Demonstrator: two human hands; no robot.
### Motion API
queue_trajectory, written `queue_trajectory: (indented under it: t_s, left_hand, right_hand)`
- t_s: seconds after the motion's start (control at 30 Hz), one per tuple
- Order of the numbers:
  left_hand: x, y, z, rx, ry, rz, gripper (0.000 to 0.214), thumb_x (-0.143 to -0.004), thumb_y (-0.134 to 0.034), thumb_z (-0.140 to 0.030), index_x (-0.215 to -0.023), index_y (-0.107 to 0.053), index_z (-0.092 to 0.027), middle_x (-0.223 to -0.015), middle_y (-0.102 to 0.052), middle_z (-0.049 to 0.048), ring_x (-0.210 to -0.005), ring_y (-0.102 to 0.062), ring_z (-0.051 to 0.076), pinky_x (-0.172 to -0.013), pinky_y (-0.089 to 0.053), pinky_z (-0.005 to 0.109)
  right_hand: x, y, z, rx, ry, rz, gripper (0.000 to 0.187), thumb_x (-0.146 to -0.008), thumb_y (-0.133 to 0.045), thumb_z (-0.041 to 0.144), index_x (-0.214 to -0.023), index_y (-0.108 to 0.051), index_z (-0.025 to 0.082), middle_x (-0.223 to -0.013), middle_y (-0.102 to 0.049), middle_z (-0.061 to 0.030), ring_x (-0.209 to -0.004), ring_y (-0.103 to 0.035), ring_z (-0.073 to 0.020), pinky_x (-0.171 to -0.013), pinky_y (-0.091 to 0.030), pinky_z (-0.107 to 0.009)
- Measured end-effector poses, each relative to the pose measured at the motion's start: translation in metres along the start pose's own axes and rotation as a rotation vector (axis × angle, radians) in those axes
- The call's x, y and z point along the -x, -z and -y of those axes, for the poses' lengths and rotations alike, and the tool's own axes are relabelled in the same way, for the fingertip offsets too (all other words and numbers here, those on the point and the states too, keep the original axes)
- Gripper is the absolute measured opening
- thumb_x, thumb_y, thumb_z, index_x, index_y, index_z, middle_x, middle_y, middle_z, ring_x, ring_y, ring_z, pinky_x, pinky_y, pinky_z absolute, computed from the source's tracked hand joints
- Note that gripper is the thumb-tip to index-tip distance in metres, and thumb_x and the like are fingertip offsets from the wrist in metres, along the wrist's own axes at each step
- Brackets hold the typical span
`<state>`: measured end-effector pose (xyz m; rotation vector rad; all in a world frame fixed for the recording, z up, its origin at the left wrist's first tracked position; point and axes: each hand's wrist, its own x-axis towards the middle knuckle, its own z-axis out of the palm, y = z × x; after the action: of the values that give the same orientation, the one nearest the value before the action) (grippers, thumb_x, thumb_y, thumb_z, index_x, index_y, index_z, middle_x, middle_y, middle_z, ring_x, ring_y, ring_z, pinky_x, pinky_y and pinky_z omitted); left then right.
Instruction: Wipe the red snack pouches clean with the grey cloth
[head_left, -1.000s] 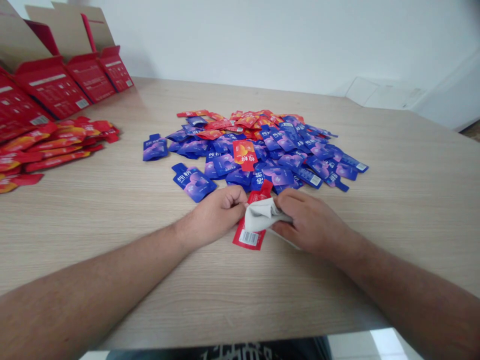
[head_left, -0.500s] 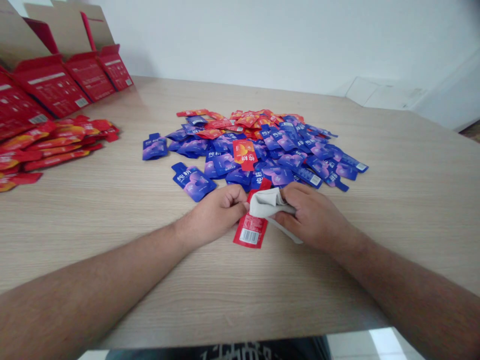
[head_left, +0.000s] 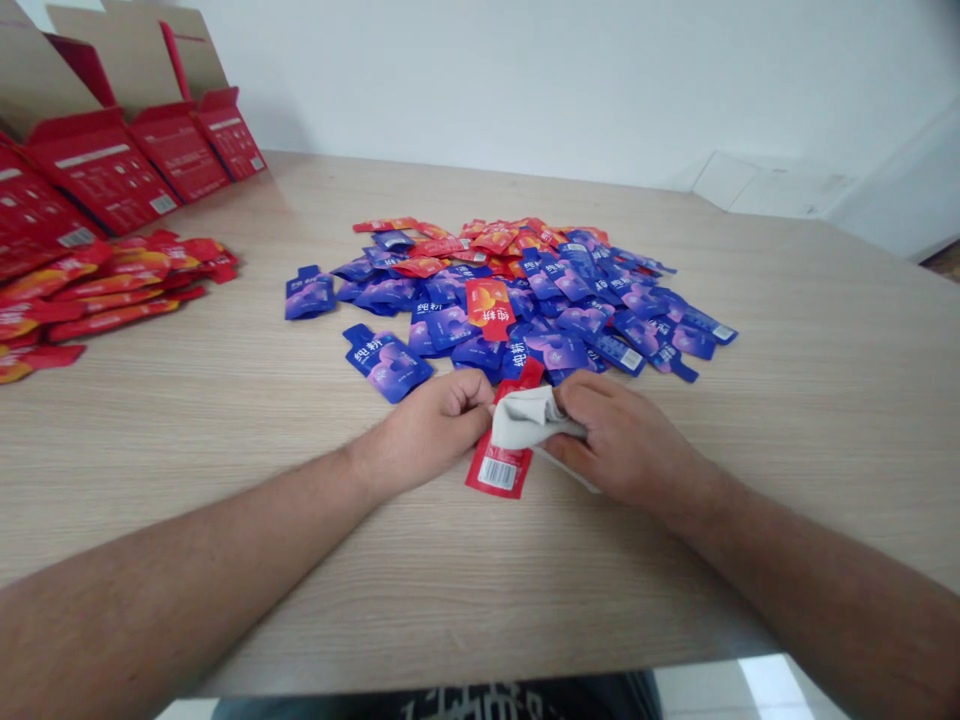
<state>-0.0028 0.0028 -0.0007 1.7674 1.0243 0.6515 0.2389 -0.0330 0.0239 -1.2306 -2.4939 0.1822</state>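
Cloth [head_left: 525,420] in the right hand [head_left: 626,445], fingers gripping it, has slid down the pouch [head_left: 501,470], pinched steady by the left hand [head_left: 431,425] at six o'clock of the pile [head_left: 555,300]

- Left hand [head_left: 431,425] loosely fisted, knuckles up, fingers [head_left: 471,392] pinched together towards the right.
- Right hand [head_left: 622,440] palm down, fingers [head_left: 581,395] curled inward in a grip, thumb tucked under.
- Both hands nearly touching at the fingertips.
- Bare forearms stretched forward, converging from the lower corners.
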Motion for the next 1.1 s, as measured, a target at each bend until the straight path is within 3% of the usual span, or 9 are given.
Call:
queue_trajectory:
  t_s: [0.17,0.33,0.53,0.73,0.93,1.1]
  left_hand:
    - [0.0005,-0.0004,-0.0028,-0.004,-0.013,0.0,0.017,-0.093,-0.057,-0.029,-0.081,-0.056,-0.018,-0.071,-0.056,-0.0036,-0.062,-0.048,0.01,-0.055,-0.038,0.022]
    - [0.0,-0.0004,-0.002,0.013,0.017,-0.005,0.014,-0.092,-0.057,-0.028,-0.082,-0.056,-0.018,-0.071,-0.057,-0.0035,-0.061,-0.049,0.011,-0.055,-0.038,0.022]
    - [0.0003,-0.0004,-0.0035,0.003,-0.013,0.009,0.016,-0.093,-0.057,-0.029,-0.082,-0.057,-0.018,-0.07,-0.056,-0.0038,-0.061,-0.048,0.01,-0.054,-0.038,0.021]
    - [-0.0005,-0.0005,-0.0004,0.025,0.01,-0.01,0.015,-0.093,-0.057,-0.028,-0.082,-0.056,-0.018,-0.071,-0.056,-0.0039,-0.062,-0.048,0.01,-0.055,-0.038,0.022]
    - [0.0007,-0.0003,-0.0034,0.009,-0.007,0.001,0.017,-0.093,-0.057,-0.03,-0.081,-0.056,-0.018,-0.07,-0.055,-0.004,-0.06,-0.047,0.01,-0.054,-0.037,0.021]
    - [-0.0001,-0.0009,0.0004,0.054,0.005,-0.009,0.016,-0.093,-0.058,-0.031,-0.082,-0.056,-0.018,-0.071,-0.056,-0.004,-0.061,-0.049,0.01,-0.055,-0.038,0.022]
  right_hand:
    - [0.0022,0.0006,0.0083,-0.039,0.142,0.141,0.009,-0.091,-0.066,0.024,-0.09,-0.057,0.021,-0.096,-0.063,-0.0049,-0.088,-0.059,-0.0218,-0.076,-0.044,-0.033]
    - [0.0002,0.0022,0.0009,0.009,-0.014,-0.002,0.013,-0.095,-0.064,0.031,-0.094,-0.057,0.02,-0.097,-0.063,-0.0074,-0.088,-0.059,-0.0233,-0.077,-0.046,-0.035]
    - [0.0033,0.0005,0.0089,-0.003,0.124,0.119,0.012,-0.092,-0.066,0.028,-0.091,-0.057,0.021,-0.098,-0.063,-0.0059,-0.09,-0.06,-0.0232,-0.076,-0.046,-0.034]
    - [0.0012,0.0003,0.0017,0.03,-0.007,0.003,0.012,-0.095,-0.063,0.031,-0.096,-0.057,0.02,-0.097,-0.063,-0.0077,-0.088,-0.06,-0.0237,-0.077,-0.047,-0.035]
    - [0.0032,0.0008,0.0086,-0.017,0.137,0.129,0.01,-0.091,-0.066,0.025,-0.089,-0.057,0.021,-0.097,-0.064,-0.0055,-0.088,-0.06,-0.0223,-0.076,-0.046,-0.034]
    - [0.0006,0.0013,0.0024,0.02,0.016,0.04,0.011,-0.094,-0.063,0.029,-0.094,-0.057,0.02,-0.096,-0.063,-0.0073,-0.087,-0.059,-0.0232,-0.076,-0.046,-0.035]
